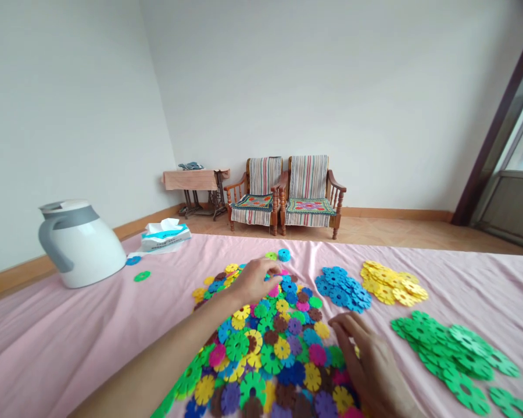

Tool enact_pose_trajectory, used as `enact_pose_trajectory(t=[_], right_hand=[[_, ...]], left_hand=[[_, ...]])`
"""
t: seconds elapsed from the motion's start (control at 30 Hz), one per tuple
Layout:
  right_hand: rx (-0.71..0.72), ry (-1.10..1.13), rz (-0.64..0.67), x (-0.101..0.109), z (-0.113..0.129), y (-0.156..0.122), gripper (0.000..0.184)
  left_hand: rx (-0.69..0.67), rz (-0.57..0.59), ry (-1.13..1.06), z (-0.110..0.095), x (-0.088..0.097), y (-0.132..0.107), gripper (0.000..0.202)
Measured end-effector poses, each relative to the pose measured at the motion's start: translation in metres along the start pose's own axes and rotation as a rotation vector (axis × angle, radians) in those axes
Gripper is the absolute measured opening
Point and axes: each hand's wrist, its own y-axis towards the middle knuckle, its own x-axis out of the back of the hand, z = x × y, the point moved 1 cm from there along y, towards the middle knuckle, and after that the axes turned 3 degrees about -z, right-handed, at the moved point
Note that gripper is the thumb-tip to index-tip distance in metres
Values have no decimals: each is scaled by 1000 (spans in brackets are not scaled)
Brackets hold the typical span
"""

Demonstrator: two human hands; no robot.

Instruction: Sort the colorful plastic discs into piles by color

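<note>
A big mixed heap of coloured snowflake discs (270,342) covers the middle of the pink cloth (78,331). My left hand (258,278) reaches over the heap's far edge, fingers curled down onto the discs there; what they grip is hidden. My right hand (370,354) lies on the heap's right edge with fingers stretched flat and together, touching the discs. Sorted piles sit to the right: blue discs (343,288), yellow discs (392,284) and green discs (453,348).
A white kettle (81,244) stands at the left, a tissue pack (165,235) behind it. Loose discs lie near them (142,276) and beyond the heap (283,254). Two wooden armchairs (285,194) and a small table (196,183) stand by the far wall.
</note>
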Motion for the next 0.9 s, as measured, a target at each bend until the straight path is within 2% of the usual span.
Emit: enact_pose_trajectory(t=[0.1,0.2,0.3,0.4,0.53,0.63,0.77,0.9], right_hand=[[-149,32,-188,13,-10,3,38],[-316,102,-295,23,-26,5,45],[-412,218,-384,29,-40,5,49],[-452,261,-437,34,-47,5,50],[-496,243,-400,33,-54,3,51],[-511,228,-334,30,-57,2,52],[-487,196,-247,25,-54,1,52],[-458,131,-218,21,-49,-1,52]], left_hand=[[-168,84,-57,-47,-13,-26,11],[-423,181,-94,-85,-32,-41,24],[-552,228,-90,-110,-52,-44,33],[-584,237,-67,-124,-68,-42,41],[-636,265,-28,-128,-80,-48,48],[-673,301,15,-121,-79,-59,54],[-585,265,43,-106,-67,-73,52],[-459,239,51,-88,-48,-78,49]])
